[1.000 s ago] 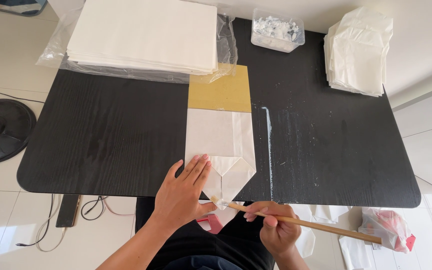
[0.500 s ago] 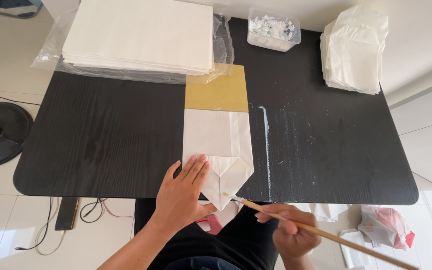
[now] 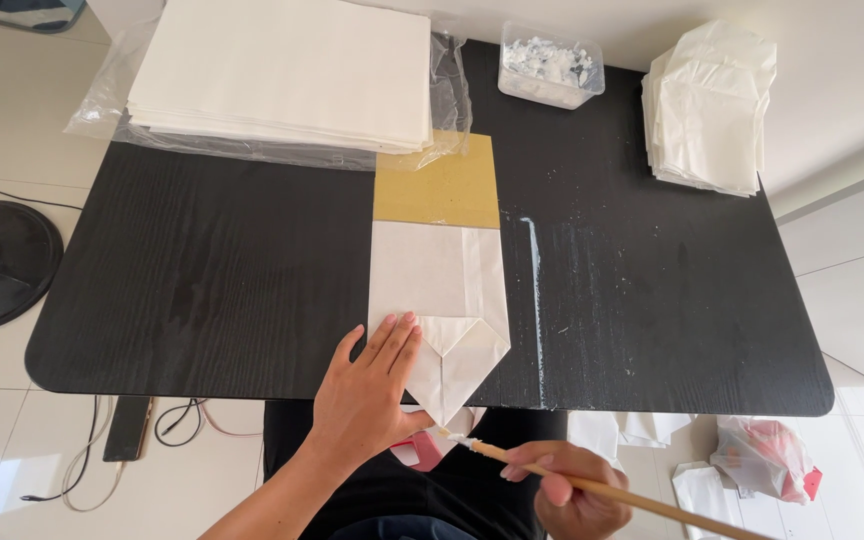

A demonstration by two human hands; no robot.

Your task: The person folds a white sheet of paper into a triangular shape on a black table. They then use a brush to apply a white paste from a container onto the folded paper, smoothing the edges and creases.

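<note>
Beneath the left hand [image 3: 367, 395], a white folded paper bag [image 3: 439, 315] is lying flat at the near edge of the black tabletop [image 3: 202, 280], its pointed bottom flap overhanging that edge toward the person. The left hand is lying open, palm down, fingers spread on the bag's near left corner and pinning it. The right hand [image 3: 572, 490], just below and to the right, is closing around a thin wooden stick [image 3: 592, 487]; the stick's whitened tip is sitting just beside the flap's point.

Beyond the left hand, the bag is overlapping a yellow-brown card [image 3: 437, 180]. Farther out, a stack of white sheets [image 3: 282, 70] is resting on clear plastic wrap. Beyond the right hand are standing a small clear tub [image 3: 550, 65] and a pile of finished bags [image 3: 712, 105]. White streaks are marking the tabletop just right of the bag.

Judgement: the bag is light, thin and easily creased; it would likely slide unless pressed flat. Holding is best done by palm pressure on the body, away from the flap edges.
</note>
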